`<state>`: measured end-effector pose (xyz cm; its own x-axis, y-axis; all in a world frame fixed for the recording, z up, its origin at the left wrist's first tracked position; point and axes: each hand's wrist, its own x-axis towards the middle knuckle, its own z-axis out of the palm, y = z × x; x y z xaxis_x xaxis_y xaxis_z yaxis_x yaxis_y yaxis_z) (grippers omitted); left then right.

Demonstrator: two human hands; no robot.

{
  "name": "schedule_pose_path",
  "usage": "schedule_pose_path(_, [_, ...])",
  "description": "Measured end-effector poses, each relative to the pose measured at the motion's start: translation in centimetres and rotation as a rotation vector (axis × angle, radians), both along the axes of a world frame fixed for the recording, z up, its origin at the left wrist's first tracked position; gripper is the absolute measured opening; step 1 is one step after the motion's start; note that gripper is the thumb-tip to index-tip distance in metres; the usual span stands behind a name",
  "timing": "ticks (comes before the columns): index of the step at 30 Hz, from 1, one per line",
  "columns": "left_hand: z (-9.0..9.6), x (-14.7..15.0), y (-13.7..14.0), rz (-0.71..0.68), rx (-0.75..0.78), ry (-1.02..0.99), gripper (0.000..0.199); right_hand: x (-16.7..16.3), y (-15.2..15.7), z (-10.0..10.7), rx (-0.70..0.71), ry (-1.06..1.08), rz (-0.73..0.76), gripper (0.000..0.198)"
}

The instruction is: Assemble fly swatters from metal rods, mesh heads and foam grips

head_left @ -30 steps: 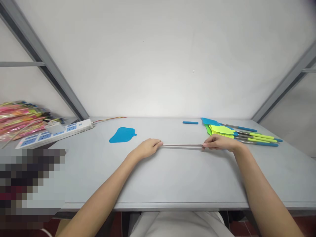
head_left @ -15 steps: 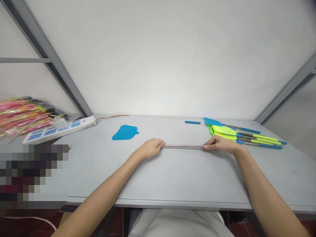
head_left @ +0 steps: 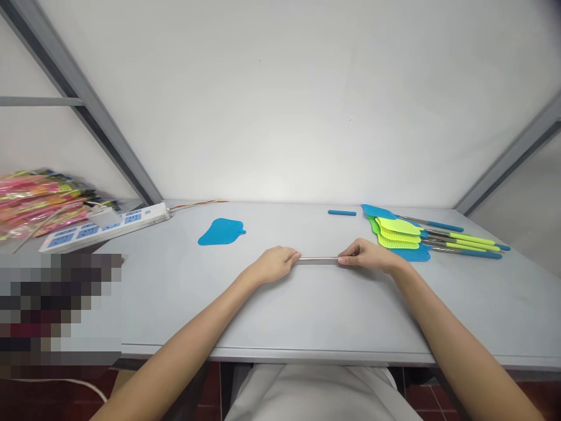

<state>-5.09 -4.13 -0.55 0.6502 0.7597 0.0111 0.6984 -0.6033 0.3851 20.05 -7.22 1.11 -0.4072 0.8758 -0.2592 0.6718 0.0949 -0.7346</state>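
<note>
A thin metal telescopic rod (head_left: 319, 258) lies level between my two hands, low over the grey table. My left hand (head_left: 277, 263) pinches its left end, and my right hand (head_left: 362, 255) pinches the right end; both tips are covered by fingers. Beyond my left hand lies a flat blue fly swatter head (head_left: 221, 231) with a short stub pointing right. A blue handle grip (head_left: 342, 213) rests near the wall. Right of my right hand are several fly swatters (head_left: 398, 231) in a pile, with blue, green and yellow heads and metal shafts.
On the left, a white power strip (head_left: 105, 227) carries a plugged-in white adapter. Behind it sits a heap of colourful plastic-wrapped items (head_left: 39, 202). A white wall rises behind the grey table (head_left: 307, 316), with metal frame posts on both sides. The lower left is pixelated.
My hands have come closer together, mostly by my right hand moving left. The visible stretch of rod between them is shorter. More of the swatter pile shows.
</note>
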Motion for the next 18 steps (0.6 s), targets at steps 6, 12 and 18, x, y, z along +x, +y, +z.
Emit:
schedule_pose_path(6, [0.0,1.4,-1.3,-0.038,-0.009,0.006,0.04,-2.5,-0.1,-0.6,0.02,0.123,0.12,0.036])
schedule_pose_path(12, [0.3,1.5,-1.5,-0.038,-0.039,-0.037,0.041,-2.9,-0.4,-0.5,-0.015,0.151,0.1,0.038])
schedule_pose_path(18, [0.6,1.3,-0.9,-0.061,-0.015,-0.119,0.045,-2.7,-0.2,-0.5,-0.095,0.162,-0.002,0.038])
